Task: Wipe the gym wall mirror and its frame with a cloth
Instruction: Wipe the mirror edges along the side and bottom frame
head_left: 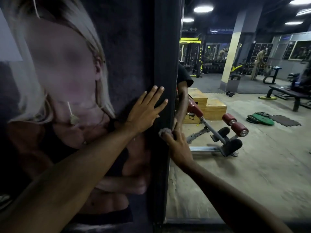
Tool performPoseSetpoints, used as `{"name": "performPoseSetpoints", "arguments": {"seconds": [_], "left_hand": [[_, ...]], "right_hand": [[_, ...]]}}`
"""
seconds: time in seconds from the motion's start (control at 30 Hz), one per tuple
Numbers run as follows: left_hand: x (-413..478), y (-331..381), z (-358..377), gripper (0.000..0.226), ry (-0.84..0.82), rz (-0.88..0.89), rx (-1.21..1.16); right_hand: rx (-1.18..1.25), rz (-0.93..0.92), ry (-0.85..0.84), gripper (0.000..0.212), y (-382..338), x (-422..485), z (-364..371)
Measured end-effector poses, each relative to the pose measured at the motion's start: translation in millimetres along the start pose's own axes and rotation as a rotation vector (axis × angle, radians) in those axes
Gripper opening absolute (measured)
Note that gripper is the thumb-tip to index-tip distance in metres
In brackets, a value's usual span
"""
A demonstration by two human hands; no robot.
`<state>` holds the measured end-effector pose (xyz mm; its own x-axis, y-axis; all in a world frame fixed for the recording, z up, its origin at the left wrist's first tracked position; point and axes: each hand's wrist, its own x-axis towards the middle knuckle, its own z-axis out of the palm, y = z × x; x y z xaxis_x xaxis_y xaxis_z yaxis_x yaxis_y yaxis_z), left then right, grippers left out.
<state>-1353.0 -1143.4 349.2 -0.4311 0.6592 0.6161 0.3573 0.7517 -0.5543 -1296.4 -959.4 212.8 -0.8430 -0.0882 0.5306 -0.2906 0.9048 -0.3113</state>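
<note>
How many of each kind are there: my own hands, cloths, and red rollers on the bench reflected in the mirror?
Hands: 2, left hand, right hand
Cloths: 1, grey cloth
Rollers: 2, red rollers
Total: 5

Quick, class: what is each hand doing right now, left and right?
Left hand: open, straight fingers flat against the black frame.
Right hand: closed, gripping the grey cloth at the frame's edge.

The dusty grey concrete floor (252,174) carries a stepped pale wooden box (213,107), with a tilted metal sit-up bench with dark red foam rollers (223,137) just beside it. Green and black weight plates (262,119) lie stacked beside a dark jagged-edged rubber mat (284,120). Farther back are a small black dumbbell (230,93) and a flat black bench (289,96).
</note>
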Motion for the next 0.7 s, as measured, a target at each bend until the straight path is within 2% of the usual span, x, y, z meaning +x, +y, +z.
{"name": "performPoseSetpoints", "arguments": {"seconds": [0.07,0.13,0.17,0.23,0.3,0.4,0.5,0.57,0.6,0.7], "left_hand": [[-4,4,1,0.079,-0.013,0.001,-0.012],[-9,6,4,0.079,-0.033,0.032,-0.017],[-11,7,6,0.079,-0.030,0.045,-0.016],[-14,7,10,0.079,-0.008,0.051,-0.004],[-14,7,18,0.077,0.019,0.058,0.014],[-12,6,27,0.074,0.077,0.062,0.015],[-17,10,37,0.071,0.134,0.082,0.004],[-23,18,48,0.067,0.175,0.135,0.017],[-24,20,52,0.065,0.195,0.157,0.017],[-35,34,65,0.062,0.243,0.148,-0.001]], "right_hand": [[-0.035,-0.068,-0.166,0.045,3,-18,18],[-0.056,-0.086,-0.178,0.044,2,-26,23],[-0.011,-0.048,-0.114,0.041,-3,-24,18],[0.027,0.007,0.123,0.042,-11,-12,11],[-0.069,-0.064,0.249,0.048,-17,2,10],[-0.233,-0.211,0.212,0.054,-11,3,26],[-0.411,-0.500,0.075,0.046,20,-18,55],[-0.454,-0.586,0.032,0.044,36,-33,66],[-0.462,-0.561,0.080,0.045,38,-36,68],[-0.450,-0.340,0.394,0.052,24,-42,81]]}}
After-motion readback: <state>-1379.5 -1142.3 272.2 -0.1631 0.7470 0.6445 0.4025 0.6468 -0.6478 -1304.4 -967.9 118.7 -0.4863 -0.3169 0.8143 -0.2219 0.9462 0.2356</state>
